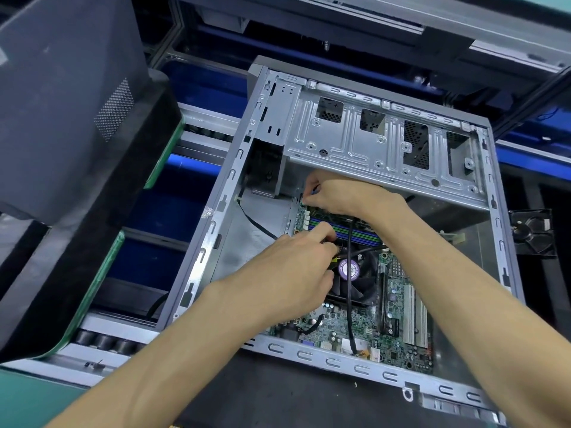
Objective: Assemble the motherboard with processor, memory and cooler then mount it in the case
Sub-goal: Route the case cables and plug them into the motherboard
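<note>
An open grey metal case (204,254) lies on its side with the green motherboard (346,332) inside it. A black cooler fan (360,282) with a purple centre label sits on the board. Blue and green memory slots (355,231) run behind the fan. My left hand (293,267) is over the fan's left edge, its fingers curled and pinching thin wires there. My right hand (336,194) reaches to the board's far left corner, fingers curled down and pinching something small that I cannot make out. A black cable (349,304) runs over the fan toward the near edge.
The case's drive cage (370,140) overhangs the far part of the board. A second dark case (61,118) stands on the conveyor at the left. A loose black fan (533,233) lies right of the case. White expansion slots (415,316) sit at the board's right.
</note>
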The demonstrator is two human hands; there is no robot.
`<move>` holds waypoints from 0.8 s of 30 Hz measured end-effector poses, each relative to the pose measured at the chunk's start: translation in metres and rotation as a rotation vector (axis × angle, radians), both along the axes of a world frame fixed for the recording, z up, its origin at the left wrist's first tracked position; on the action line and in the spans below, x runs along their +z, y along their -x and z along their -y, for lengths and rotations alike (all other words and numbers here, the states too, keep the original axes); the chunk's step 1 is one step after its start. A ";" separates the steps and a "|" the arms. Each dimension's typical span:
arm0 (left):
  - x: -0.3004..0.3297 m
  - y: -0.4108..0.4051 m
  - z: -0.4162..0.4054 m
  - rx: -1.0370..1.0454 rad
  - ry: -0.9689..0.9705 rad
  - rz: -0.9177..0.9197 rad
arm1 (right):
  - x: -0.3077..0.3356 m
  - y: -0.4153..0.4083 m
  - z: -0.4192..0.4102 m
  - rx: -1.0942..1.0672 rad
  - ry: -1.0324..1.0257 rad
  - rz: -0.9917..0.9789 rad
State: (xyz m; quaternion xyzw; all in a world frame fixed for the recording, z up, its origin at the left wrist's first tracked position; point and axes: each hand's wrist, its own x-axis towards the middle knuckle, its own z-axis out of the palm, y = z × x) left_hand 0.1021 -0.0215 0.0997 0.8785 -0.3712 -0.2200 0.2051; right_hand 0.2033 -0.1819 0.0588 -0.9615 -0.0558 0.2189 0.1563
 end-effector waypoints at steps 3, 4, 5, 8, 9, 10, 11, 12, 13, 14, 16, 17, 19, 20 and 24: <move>0.000 -0.001 0.000 -0.001 -0.003 0.003 | 0.000 0.000 -0.002 -0.013 0.054 0.012; 0.000 -0.001 0.001 0.001 -0.003 0.003 | 0.000 -0.001 -0.001 -0.026 0.048 -0.009; 0.000 0.000 0.001 0.001 -0.003 0.002 | 0.000 -0.001 0.000 -0.041 0.029 -0.037; 0.000 0.000 0.001 -0.001 -0.007 0.000 | 0.001 -0.003 0.003 -0.064 -0.021 -0.075; 0.000 0.000 0.000 -0.001 -0.004 -0.002 | 0.001 -0.003 0.002 -0.066 -0.033 -0.072; 0.000 0.000 0.000 0.000 -0.003 -0.002 | 0.000 -0.002 0.002 -0.067 -0.043 -0.066; 0.000 -0.001 0.000 0.000 -0.003 0.000 | 0.000 -0.002 0.001 -0.063 -0.047 -0.061; 0.000 -0.001 0.000 -0.001 -0.004 0.003 | 0.000 -0.002 0.000 -0.055 -0.042 -0.056; 0.000 -0.001 0.000 -0.001 -0.004 0.004 | 0.000 -0.002 0.000 -0.048 -0.034 -0.054; 0.000 -0.001 0.000 -0.002 -0.005 0.003 | 0.000 -0.002 0.000 -0.045 -0.031 -0.055; 0.000 0.000 0.000 -0.006 -0.008 0.000 | 0.001 -0.002 0.000 -0.052 -0.039 -0.061; 0.001 0.000 0.000 -0.007 -0.011 0.000 | 0.001 -0.001 -0.001 -0.051 -0.036 -0.055; 0.001 0.000 0.000 -0.008 -0.018 -0.001 | 0.000 0.000 -0.001 -0.041 -0.002 -0.028; 0.001 -0.001 0.001 -0.008 -0.020 -0.002 | 0.001 0.000 -0.002 -0.040 0.018 -0.019; 0.001 -0.001 0.001 -0.009 -0.026 0.000 | 0.001 0.001 -0.001 -0.023 0.045 0.003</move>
